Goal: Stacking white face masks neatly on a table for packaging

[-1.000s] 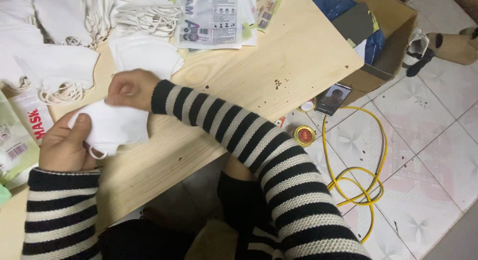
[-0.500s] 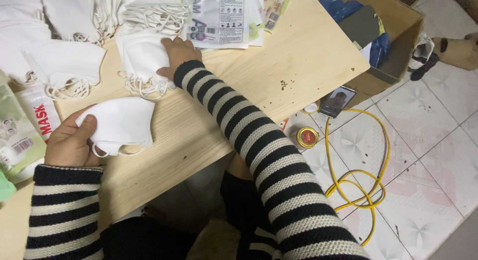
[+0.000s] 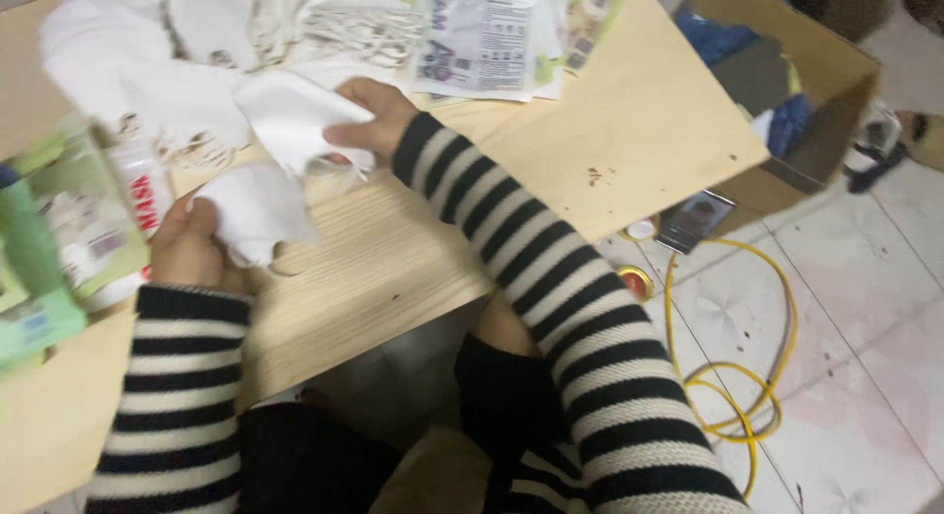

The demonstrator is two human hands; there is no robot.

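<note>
Left hand point(image 3: 192, 248) fingers pinching one white face mask point(image 3: 258, 211); right hand point(image 3: 374, 116) fingers gripping another white mask point(image 3: 295, 116) (both blurred) over the wooden worktop point(image 3: 629, 130).

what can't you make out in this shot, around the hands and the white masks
All in the head view:
- Right hand: its palm and most fingertips lie under the white mask it holds.
- Left hand: motion blur smears its grip on the second white mask.
- Mask pile: cut by the top edge and blurred, so no count.
- Cardboard box: contents dark, partly cut by the frame.
- Yellow cable: one end hidden behind the striped sleeve.
</note>
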